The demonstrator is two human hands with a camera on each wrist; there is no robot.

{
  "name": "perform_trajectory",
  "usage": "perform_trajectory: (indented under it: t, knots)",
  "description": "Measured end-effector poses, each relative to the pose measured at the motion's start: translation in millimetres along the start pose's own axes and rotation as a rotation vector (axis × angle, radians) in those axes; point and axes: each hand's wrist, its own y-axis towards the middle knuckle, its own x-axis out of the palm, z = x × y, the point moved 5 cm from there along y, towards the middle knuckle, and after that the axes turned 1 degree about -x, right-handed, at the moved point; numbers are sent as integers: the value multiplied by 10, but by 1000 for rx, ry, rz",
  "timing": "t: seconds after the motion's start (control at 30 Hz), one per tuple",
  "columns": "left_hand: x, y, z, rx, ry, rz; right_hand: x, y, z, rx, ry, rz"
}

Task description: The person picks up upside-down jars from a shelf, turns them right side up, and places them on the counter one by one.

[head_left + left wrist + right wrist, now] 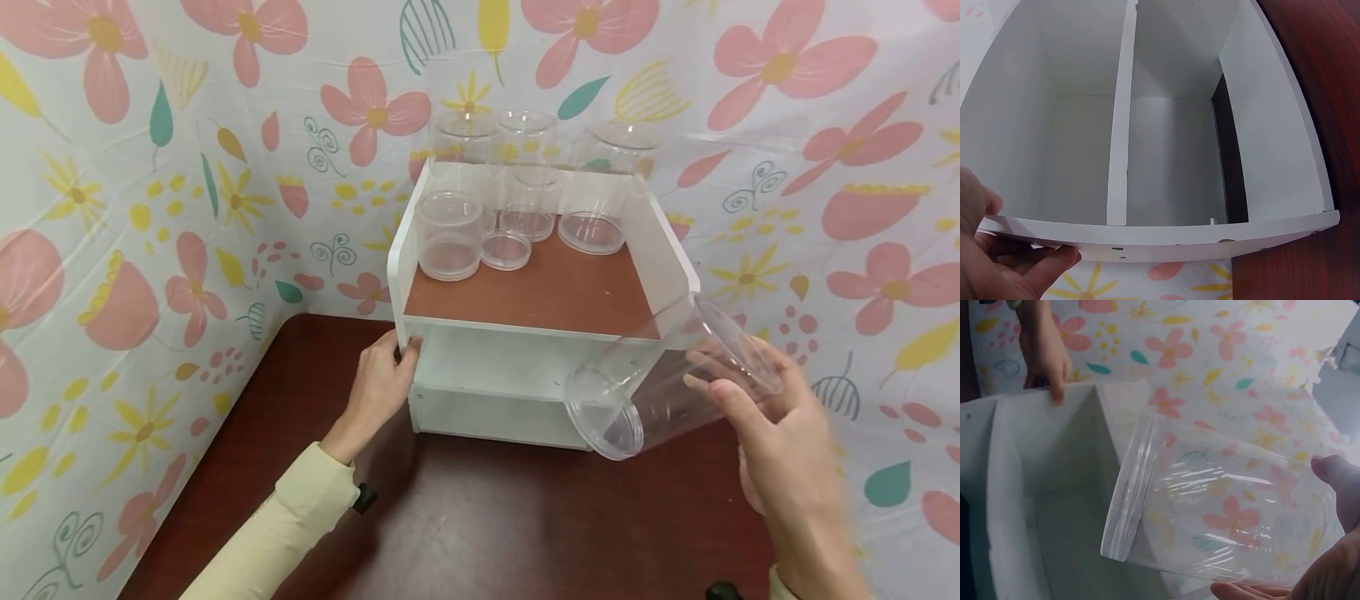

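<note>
My right hand [757, 408] grips a large clear plastic jar [660, 383] with a lid, tilted on its side in front of the right end of a white shelf unit [667, 250]. In the right wrist view the clear jar [1210, 506] fills the middle, with its lid towards the shelf opening. My left hand [382, 383] holds the shelf's left side panel [1147, 240], with the thumb on the front edge. On the brown top shelf [555, 287] stand several clear jars [450, 233].
The shelf unit stands on a dark red-brown table [465, 517] against a flowered cloth backdrop [150, 208]. A loose clear lid [506, 250] lies among the jars. The lower compartments [1172, 156] look bare inside.
</note>
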Motion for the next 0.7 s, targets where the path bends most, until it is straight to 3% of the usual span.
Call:
perform_trajectory:
  t: [0.17, 0.43, 0.7]
  knots:
    - [-2, -2, 0, 1, 2, 9, -29, -66, 123, -34, 58, -41]
    - [6, -6, 11, -1, 8, 8, -80, -199, 281, -17, 94, -25]
    - [0, -16, 21, -11, 3, 4, -76, -304, 424, 58, -19, -44]
